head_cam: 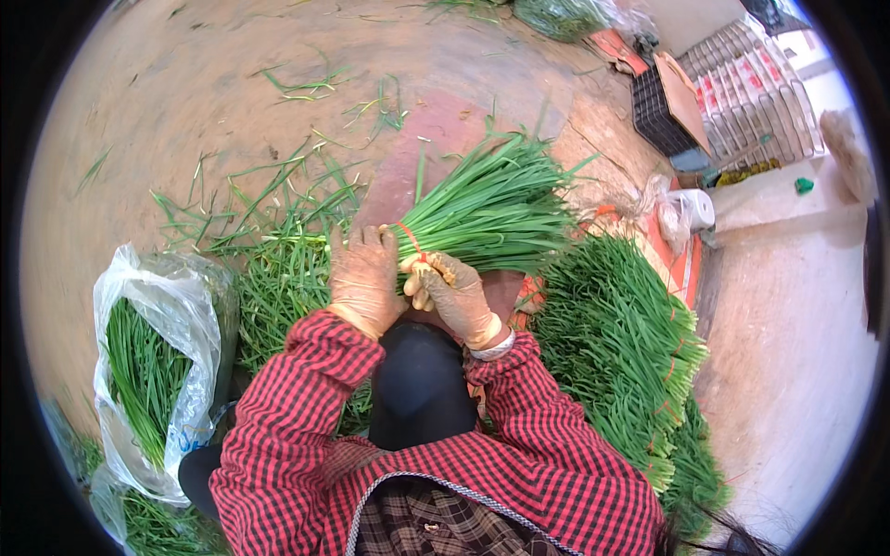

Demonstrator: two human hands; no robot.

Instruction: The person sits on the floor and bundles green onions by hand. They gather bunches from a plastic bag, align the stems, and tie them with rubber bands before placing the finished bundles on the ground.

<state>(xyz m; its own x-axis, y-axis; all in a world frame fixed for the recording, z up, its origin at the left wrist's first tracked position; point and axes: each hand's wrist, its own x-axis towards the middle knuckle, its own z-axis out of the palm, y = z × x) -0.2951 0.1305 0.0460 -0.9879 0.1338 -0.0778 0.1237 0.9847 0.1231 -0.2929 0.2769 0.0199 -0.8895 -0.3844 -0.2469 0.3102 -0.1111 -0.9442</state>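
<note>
A large bunch of long green leaves, apparently Chinese chives (497, 208), lies across in front of me with its leaf tips to the right. Around its lower stems runs an orange-red tie (411, 238). My left hand (363, 274), in a soiled thin glove, grips the pale stem end. Pinched at the tie is my right hand (452, 292), gloved too, with its fingers curled at the front of the bunch; the tie's end seems to be between them. Under the bunch is a reddish-brown board (424, 149), partly hidden.
To the right, several tied bunches (612, 347) are piled up. At left stands a clear plastic bag (125, 278) of loose greens. Leaf scraps (285, 278) cover the floor beside my left arm. A black crate (660, 108) and white baskets (758, 97) stand at upper right.
</note>
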